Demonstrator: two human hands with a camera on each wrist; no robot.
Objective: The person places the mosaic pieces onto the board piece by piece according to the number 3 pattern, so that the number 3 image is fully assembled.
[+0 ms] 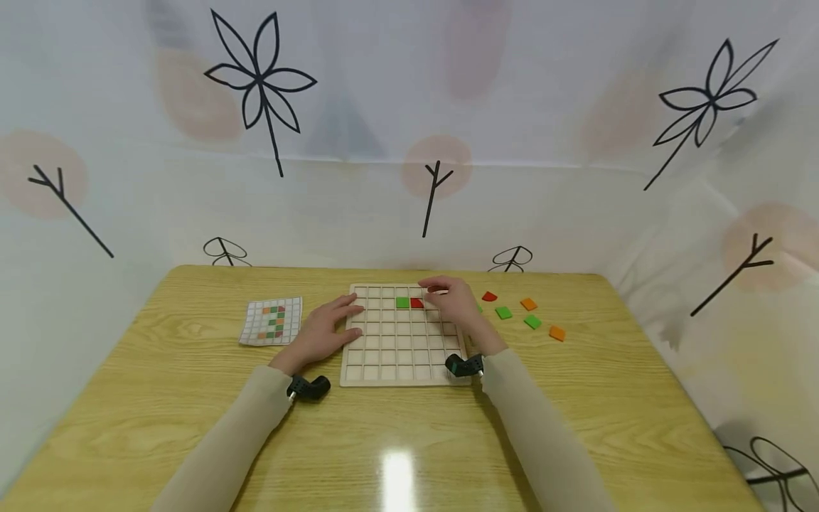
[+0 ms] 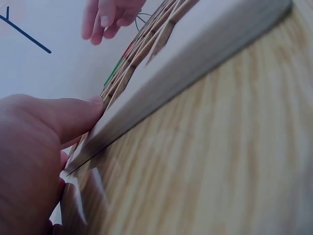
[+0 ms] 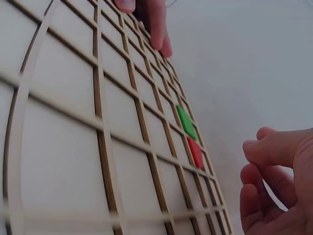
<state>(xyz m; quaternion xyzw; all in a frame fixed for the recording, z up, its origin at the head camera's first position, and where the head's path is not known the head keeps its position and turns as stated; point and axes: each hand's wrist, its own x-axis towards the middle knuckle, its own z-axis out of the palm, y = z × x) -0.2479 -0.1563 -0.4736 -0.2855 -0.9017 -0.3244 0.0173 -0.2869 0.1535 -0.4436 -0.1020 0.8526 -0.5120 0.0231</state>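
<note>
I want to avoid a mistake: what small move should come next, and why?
The right hand should probably reach for an orange square: the card seems to show orange, green, red in one row; the board shows only a green square and red piece.

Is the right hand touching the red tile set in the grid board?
Apart. The right wrist view shows a strip of pale background between the right hand and the grid board holding the red tile.

Draped booth (image 1: 544, 213): plant-print cloth (image 1: 358, 206) around wooden table (image 1: 333, 455)

A flower-printed white cloth (image 1: 371, 92) hangs behind the wooden table (image 1: 333, 448).
</note>
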